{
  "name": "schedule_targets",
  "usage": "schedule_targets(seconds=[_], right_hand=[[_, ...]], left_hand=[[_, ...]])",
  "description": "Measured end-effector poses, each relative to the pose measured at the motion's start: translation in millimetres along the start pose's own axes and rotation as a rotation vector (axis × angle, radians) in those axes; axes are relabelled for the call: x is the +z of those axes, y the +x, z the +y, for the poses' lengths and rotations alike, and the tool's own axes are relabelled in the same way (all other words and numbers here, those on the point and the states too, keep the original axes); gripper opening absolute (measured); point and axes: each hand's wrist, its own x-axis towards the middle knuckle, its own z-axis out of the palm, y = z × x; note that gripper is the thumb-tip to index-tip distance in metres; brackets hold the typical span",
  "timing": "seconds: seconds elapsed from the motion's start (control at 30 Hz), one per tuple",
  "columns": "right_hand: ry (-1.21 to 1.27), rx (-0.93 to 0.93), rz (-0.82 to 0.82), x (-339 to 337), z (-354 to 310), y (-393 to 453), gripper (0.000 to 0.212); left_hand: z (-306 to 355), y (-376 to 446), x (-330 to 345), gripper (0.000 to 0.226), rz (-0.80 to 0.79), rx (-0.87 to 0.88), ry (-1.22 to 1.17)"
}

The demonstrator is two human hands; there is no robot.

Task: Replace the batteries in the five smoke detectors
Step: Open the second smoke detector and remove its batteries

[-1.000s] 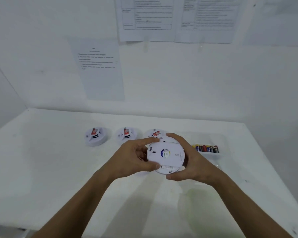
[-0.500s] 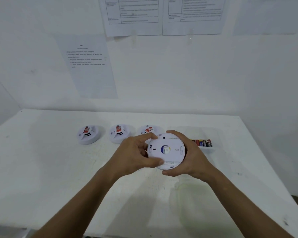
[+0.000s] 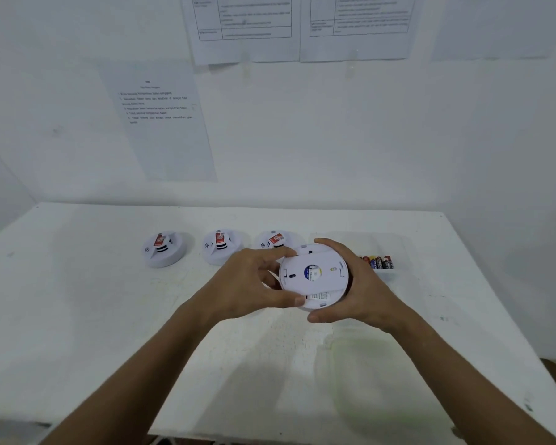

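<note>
Smoke detector (image 3: pixel 313 273) rotated slightly between both hands since before

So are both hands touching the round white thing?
Touching. The head view shows the left hand and right hand gripping the smoke detector by its rim.

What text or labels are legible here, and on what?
No text can be read with confidence.
Wall sheets: printed lines and tables, too blurred.
Held smoke detector: round sticker and small strip label, too small.
Batteries: brand print blurred.
Red tags on the three detectors: unreadable.
</note>
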Motion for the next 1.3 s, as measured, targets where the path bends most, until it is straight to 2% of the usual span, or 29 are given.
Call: schedule_targets(seconds=[0.07, 0.13, 0.27, 0.33, 0.63, 0.83, 0.97, 1.13, 1.3], right_hand=[[-0.033, 0.015, -0.061, -1.8, -1.9, -2.1, 0.117], [-0.070, 0.022, -0.113, -3.9, -3.7, -4.1, 0.118], [-0.111, 0.005, -0.071, -4.6, -6.4, -7.3, 0.103], [-0.111, -0.006, -0.041, -2.9, -4.7, -8.4, 0.098], [-0.102, 0.007, -0.059, 4.1, 6.7, -11.9, 0.097], [-0.128, 0.017, -0.064, 6.5, 8.3, -13.2, 0.096], [-0.111, 0.030, -0.083, 6.0, 7.8, -12.0, 0.095], [0.005, 0.056, -0.127, 1.7, 2.8, -12.6, 0.095], [-0.020, 0.050, -0.128, 5.7, 1.4, -11.5, 0.095]], left_hand=[[-0.8, 1.6, -0.4, 0.066, -0.028, 0.007, 0.003], [-1.1, 2.6, -1.6, 0.066, -0.048, 0.022, 0.026], [1.6, 1.6, -1.1, 0.052, -0.050, 0.069, 0.089], [2.3, 1.1, 1.8, 0.055, -0.022, 0.076, 0.142], [3.1, 6.0, 6.0, 0.066, -0.085, 0.160, 0.563], [-0.7, 4.1, 6.1, 0.066, -0.086, 0.182, 0.593], [-3.6, 3.7, 5.4, 0.077, -0.081, 0.160, 0.579], [-12.2, 4.1, 7.1, 0.069, -0.005, 0.143, 0.413], [-16.1, 1.1, 11.4, 0.071, 0.020, 0.143, 0.401]])
